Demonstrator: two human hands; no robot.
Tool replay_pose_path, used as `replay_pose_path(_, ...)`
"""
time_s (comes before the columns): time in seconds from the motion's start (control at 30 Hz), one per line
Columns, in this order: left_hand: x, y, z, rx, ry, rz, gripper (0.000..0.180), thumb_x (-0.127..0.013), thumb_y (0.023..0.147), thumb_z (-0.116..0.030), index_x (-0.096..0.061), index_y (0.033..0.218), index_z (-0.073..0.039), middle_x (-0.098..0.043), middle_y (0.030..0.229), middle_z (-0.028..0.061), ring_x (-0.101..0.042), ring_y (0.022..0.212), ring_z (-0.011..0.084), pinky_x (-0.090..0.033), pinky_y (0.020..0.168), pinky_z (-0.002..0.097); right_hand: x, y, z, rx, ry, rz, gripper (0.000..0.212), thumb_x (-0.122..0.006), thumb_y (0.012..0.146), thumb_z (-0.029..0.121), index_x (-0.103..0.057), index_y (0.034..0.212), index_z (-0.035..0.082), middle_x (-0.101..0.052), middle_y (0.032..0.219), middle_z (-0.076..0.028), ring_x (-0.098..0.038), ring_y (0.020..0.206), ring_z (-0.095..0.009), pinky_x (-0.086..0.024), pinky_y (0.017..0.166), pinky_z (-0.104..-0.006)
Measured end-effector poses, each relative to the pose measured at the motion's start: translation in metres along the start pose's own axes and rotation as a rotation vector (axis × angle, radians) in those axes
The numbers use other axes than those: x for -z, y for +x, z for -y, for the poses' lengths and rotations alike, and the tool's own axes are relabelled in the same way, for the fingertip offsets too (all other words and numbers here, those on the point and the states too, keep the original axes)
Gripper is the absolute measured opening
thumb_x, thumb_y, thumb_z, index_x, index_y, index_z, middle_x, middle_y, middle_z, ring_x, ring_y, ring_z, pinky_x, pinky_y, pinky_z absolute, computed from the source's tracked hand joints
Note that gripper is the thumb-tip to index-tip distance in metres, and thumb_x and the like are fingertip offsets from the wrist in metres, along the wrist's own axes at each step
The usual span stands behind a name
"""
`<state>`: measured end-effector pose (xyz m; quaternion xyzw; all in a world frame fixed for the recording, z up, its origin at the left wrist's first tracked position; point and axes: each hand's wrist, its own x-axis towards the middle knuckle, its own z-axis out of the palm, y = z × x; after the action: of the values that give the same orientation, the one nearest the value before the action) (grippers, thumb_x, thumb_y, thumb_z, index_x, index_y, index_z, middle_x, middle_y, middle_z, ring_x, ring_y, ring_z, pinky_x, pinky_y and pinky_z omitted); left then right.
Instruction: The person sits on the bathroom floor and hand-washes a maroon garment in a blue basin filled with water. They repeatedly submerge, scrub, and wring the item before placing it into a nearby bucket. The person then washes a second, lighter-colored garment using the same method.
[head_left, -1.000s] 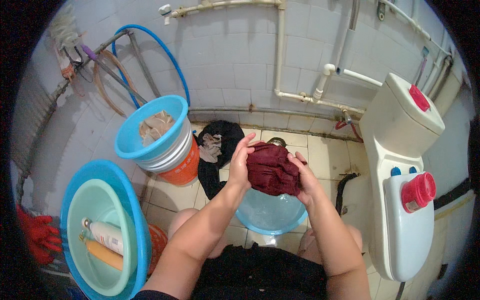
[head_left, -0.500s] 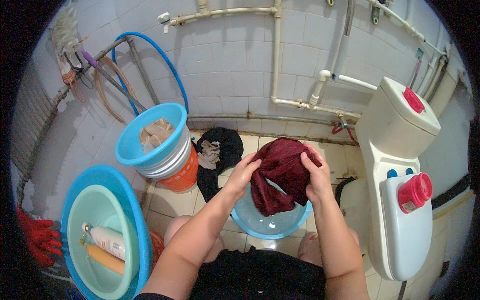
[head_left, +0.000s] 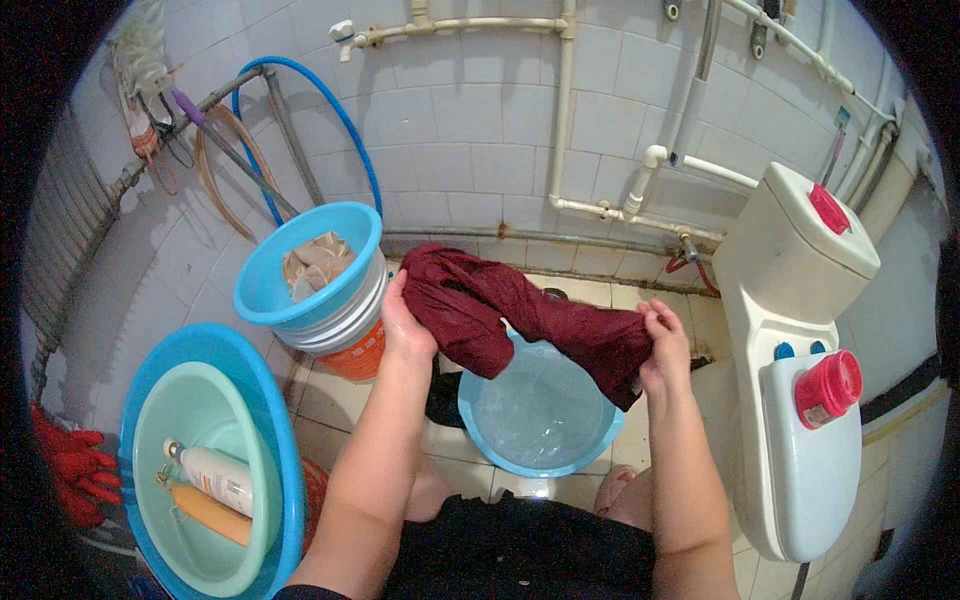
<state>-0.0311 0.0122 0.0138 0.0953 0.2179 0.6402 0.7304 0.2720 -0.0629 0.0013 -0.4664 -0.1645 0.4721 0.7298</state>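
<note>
A wet-looking maroon garment (head_left: 490, 305) is stretched between my two hands, above a light blue basin (head_left: 545, 410) of cloudy water on the floor. My left hand (head_left: 408, 320) grips the garment's left end, its fingers mostly tucked behind the cloth. At the right end, my right hand (head_left: 663, 350) pinches the narrower, hanging part between thumb and fingers. The cloth sags in folds and hides the basin's far rim. What kind of garment it is, I cannot tell. Behind it, a dark cloth (head_left: 445, 395) on the floor is mostly hidden.
At left, a blue basin (head_left: 338, 215) with beige cloth sits on stacked buckets (head_left: 350, 345). Nearer, a pale green basin (head_left: 150, 440) holding a white bottle (head_left: 215, 475) rests inside a larger blue tub (head_left: 270, 400). The toilet (head_left: 815, 480) at right carries a red tub (head_left: 828, 388). Red gloves (head_left: 80, 470) hang far left.
My hands have moved apart, the left going left and the right a little right. The bunched maroon garment is now spread out lengthwise, uncovering more of the basin's water.
</note>
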Motion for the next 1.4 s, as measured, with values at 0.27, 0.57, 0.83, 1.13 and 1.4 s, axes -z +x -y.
replay_pose_path(0.27,0.007,0.003,-0.003,0.077,0.144,-0.039,0.043,-0.037,0.093,-0.034,-0.048,0.121,-0.003,-0.050,0.125,0.0153,-0.047,0.115,0.0324,-0.035,0.100,0.0491,0.016,0.022,0.004,-0.029,0.249,-0.093,0.025,-0.047,0.093,0.012,-0.044,0.117,0.004,-0.054,0.112,-0.011,-0.053,0.101,-0.024,-0.044,0.092,-0.0405)
replay_pose_path(0.57,0.024,-0.008,0.084,0.332,0.427,0.215,0.048,-0.031,0.095,-0.045,-0.048,0.121,-0.008,-0.055,0.119,0.0104,-0.051,0.111,0.0253,-0.038,0.095,0.0433,-0.030,-0.023,-0.019,-0.144,0.341,0.344,0.021,-0.046,0.093,0.013,-0.047,0.112,0.006,-0.055,0.113,-0.012,-0.053,0.105,-0.026,-0.043,0.094,-0.0410)
replay_pose_path(0.83,0.013,-0.031,0.097,0.453,0.299,0.231,0.038,-0.051,0.086,-0.047,-0.054,0.110,-0.017,-0.057,0.111,0.0025,-0.055,0.101,0.0184,-0.043,0.086,0.0390,-0.056,-0.066,-0.038,-0.177,-0.072,0.705,0.020,-0.054,0.086,0.004,-0.053,0.106,0.003,-0.057,0.109,-0.006,-0.053,0.102,-0.016,-0.042,0.090,-0.0307)
replay_pose_path(1.13,-0.006,-0.029,0.077,-0.215,0.407,-0.108,0.031,-0.054,0.076,-0.001,-0.045,0.105,-0.008,-0.056,0.089,0.0037,-0.058,0.076,0.0154,-0.050,0.068,0.0320,-0.073,-0.083,-0.044,-0.126,-0.110,0.733,0.039,-0.058,0.079,-0.003,-0.050,0.116,0.004,-0.052,0.119,-0.007,-0.049,0.110,-0.016,-0.039,0.093,-0.0297)
replay_pose_path(1.4,-0.077,0.005,-0.050,-0.873,0.201,-0.103,0.057,-0.053,0.075,0.001,-0.030,0.126,-0.008,-0.048,0.115,0.0107,-0.052,0.101,0.0277,-0.048,0.085,0.0434,-0.071,-0.058,-0.039,-0.360,0.103,0.557,0.033,-0.057,0.085,0.009,-0.048,0.116,0.003,-0.055,0.115,-0.011,-0.052,0.106,-0.019,-0.043,0.093,-0.0352)
